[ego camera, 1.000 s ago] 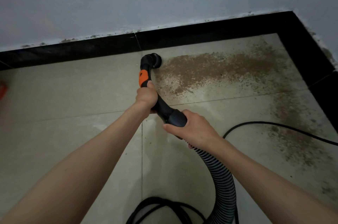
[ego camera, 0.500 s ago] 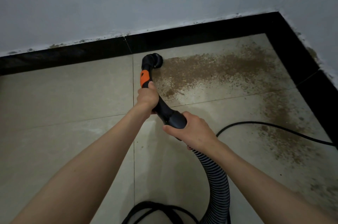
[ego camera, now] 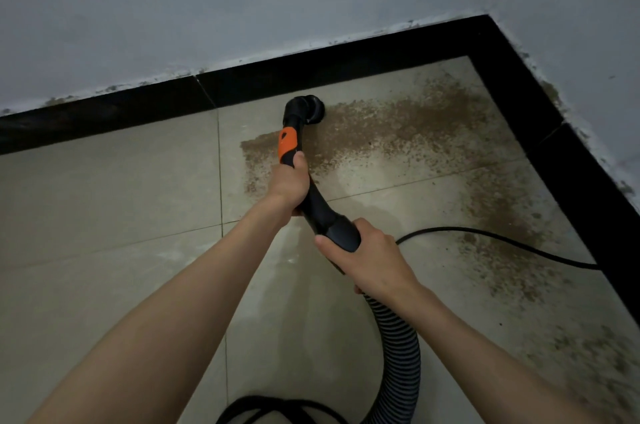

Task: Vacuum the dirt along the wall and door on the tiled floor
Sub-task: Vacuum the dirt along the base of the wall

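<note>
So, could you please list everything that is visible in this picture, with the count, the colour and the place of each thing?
vacuum nozzle: one, black, on the floor by the skirting
vacuum handle: one, black with an orange part, in both hands
hose: one, black and grey, ribbed, bottom centre
cable: one, black, across the floor at right
dirt: brown patch, along both walls
tiled floor: beige
skirting: black, at the wall foot
wall: grey-white
left hand: grips the handle
right hand: grips the handle's rear end
</note>
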The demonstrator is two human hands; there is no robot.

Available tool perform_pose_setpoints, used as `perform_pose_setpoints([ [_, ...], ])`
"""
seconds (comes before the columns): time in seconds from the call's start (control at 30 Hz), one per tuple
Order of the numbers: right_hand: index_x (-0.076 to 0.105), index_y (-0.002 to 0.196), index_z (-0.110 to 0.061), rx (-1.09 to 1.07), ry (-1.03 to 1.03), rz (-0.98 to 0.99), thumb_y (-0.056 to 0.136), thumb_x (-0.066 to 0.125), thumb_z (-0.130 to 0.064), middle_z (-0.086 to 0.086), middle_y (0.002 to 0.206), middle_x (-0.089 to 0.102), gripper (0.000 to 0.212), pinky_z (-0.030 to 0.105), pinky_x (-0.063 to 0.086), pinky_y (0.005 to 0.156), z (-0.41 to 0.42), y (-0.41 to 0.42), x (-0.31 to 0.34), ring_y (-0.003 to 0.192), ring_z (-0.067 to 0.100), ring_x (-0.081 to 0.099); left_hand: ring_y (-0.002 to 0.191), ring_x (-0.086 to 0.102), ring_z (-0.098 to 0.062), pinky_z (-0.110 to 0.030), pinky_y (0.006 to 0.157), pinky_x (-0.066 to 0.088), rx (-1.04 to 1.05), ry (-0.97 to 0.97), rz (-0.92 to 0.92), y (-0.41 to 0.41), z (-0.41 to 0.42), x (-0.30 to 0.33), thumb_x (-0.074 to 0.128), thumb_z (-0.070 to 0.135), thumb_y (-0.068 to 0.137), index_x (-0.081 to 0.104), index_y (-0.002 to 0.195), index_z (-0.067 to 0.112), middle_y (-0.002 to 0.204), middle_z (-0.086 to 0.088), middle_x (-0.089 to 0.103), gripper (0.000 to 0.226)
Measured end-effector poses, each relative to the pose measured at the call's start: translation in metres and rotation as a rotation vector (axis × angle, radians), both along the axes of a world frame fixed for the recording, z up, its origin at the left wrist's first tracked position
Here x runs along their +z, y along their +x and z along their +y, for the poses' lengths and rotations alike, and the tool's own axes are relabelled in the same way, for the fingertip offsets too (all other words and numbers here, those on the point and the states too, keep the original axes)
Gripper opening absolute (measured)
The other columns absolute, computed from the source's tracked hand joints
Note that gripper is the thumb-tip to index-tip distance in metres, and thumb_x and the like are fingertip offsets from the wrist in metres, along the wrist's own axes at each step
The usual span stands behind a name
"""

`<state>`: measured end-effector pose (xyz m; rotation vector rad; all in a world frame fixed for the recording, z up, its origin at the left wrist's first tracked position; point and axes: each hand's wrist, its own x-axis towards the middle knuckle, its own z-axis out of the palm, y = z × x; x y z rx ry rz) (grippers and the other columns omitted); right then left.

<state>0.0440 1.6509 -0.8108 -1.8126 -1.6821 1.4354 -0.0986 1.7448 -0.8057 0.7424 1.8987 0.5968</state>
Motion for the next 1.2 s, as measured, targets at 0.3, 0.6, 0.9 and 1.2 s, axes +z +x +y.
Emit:
perform_pose_setpoints([
  [0.3, 0.056, 0.085, -0.021, -0.207, -0.023, 0.031, 0.050, 0.051, -0.085, -0.001, 0.079, 0.066, 0.073, 0.038, 0.059, 0.065, 0.000, 0.022, -0.011, 0.069, 0.017, 0.066, 0.093, 0.057, -0.028, -0.038, 0.077, 0.051, -0.120, -0.025, 0.067, 0.039, 0.018, 0.003, 0.026, 0.049, 0.099, 0.035, 0.135, 0.003, 0.112, -0.016, 0.056, 0.059],
  [0.6, 0.055, 0.087, -0.019, -0.276, -0.016, 0.051, 0.056, 0.056, -0.081, 0.001, 0.082, 0.064, 0.069, 0.044, 0.060, 0.068, 0.007, 0.033, -0.013, 0.075, 0.022, 0.066, 0.078, 0.053, -0.023, -0.031, 0.058, 0.044, -0.180, -0.034, 0.072, 0.063, 0.031, 0.008, 0.025, 0.051, 0.099, 0.032, 0.137, 0.005, 0.104, -0.012, 0.053, 0.060],
  [0.9, 0.051, 0.084, -0.024, -0.219, -0.023, -0.005, 0.063, 0.057, -0.079, 0.002, 0.081, 0.066, 0.059, 0.036, 0.058, 0.065, 0.005, 0.033, -0.014, 0.069, 0.024, 0.067, 0.091, 0.058, -0.028, -0.041, 0.073, 0.052, -0.092, -0.061, -0.163, 0.057, 0.023, 0.001, 0.027, 0.053, 0.098, 0.040, 0.130, 0.006, 0.108, -0.013, 0.056, 0.058],
  [1.2, 0.060, 0.078, -0.011, -0.024, -0.040, 0.153, 0.080, 0.067, -0.063, 0.004, 0.064, 0.064, 0.053, 0.030, 0.055, 0.047, 0.039, 0.003, 0.038, 0.043, 0.016, 0.063, 0.114, 0.053, -0.032, -0.042, 0.086, 0.045, 0.061, -0.006, -0.314, 0.003, 0.027, 0.039, 0.030, 0.047, 0.100, 0.032, 0.138, 0.005, 0.131, -0.017, 0.051, 0.057],
])
